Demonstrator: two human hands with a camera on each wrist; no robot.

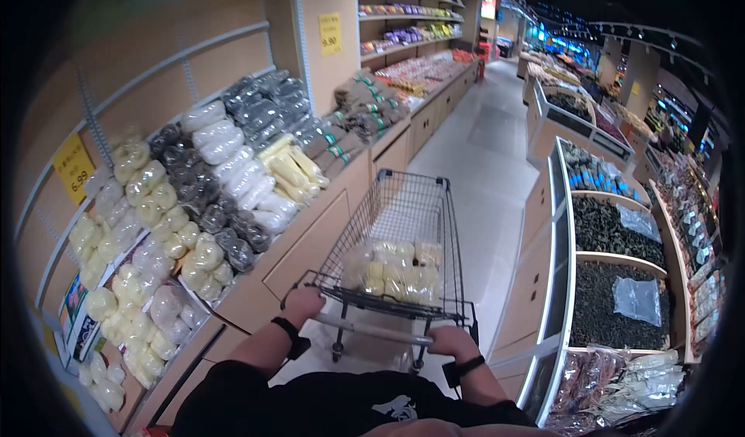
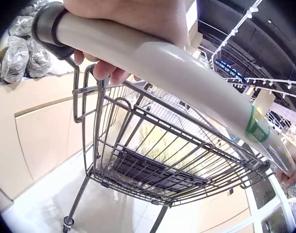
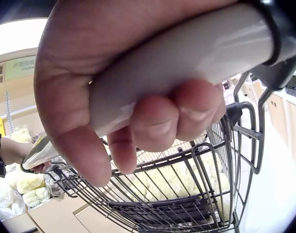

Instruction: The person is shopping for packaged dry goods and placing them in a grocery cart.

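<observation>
Both hands grip the pale handlebar of a wire shopping cart, one near each end. My left hand curls over the bar's left end; in the left wrist view its fingertips show beneath it. Around the right end my right hand is wrapped, its thumb and fingers closing about the bar in the right wrist view. Inside the cart, toward the handle, lie clear plastic packs of pale yellow food. A green mark is printed on the handlebar.
Along the left runs a wooden shelf with bagged pale, white and dark goods and yellow price signs. On the right stand bins of dark dried goods and bagged items. The tiled aisle floor stretches ahead between them.
</observation>
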